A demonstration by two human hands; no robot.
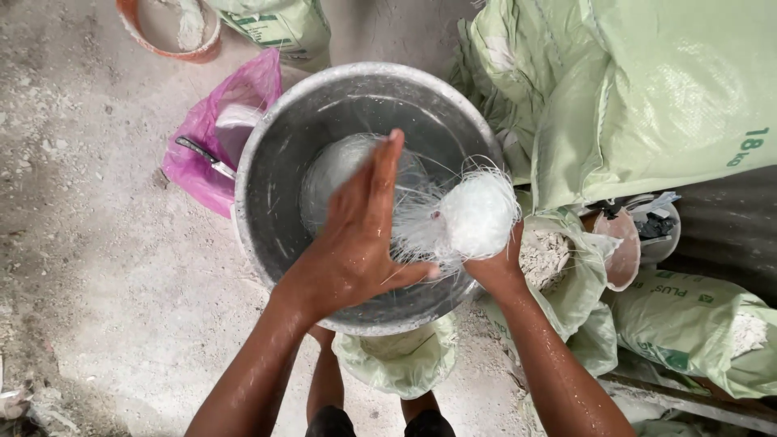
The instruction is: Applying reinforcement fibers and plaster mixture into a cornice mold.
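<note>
1. While the head view looks straight down, both wet forearms reach over a round metal bucket (275, 210) standing on a dusty concrete floor (89, 267).
2. Left hand (360, 235): open and flat, fingers straight and together, pointing toward the far rim. Palm faces right and presses against loose white strands. Not gripping anything.
3. Right hand (498, 267): mostly hidden under a white fibre wad (477, 214). Fingers look curled up around the wad's underside, so it holds the wad; how tightly, I cannot tell.
4. Wad location: above the bucket's right rim, between the two hands, with thin strands fanning left to the left palm and over the bucket mouth.
5. Inside the bucket: a pale, glossy round mass (340, 166) sits on the bottom, partly covered by the left hand. Whether it is more fibre or liquid I cannot tell.
6. Left of the bucket: a pink plastic bag (202, 137), touching the bucket wall, with a dark-handled knife (206, 156) lying across its opening.
7. Top left: an orange tub (166, 36) with white residue.
8. Right side: stacked pale green sacks (647, 89); one open sack (546, 259) just beside the right wrist shows grey-white powder.
9. Below the bucket: another green sack (401, 360) sits between the person's legs.
</note>
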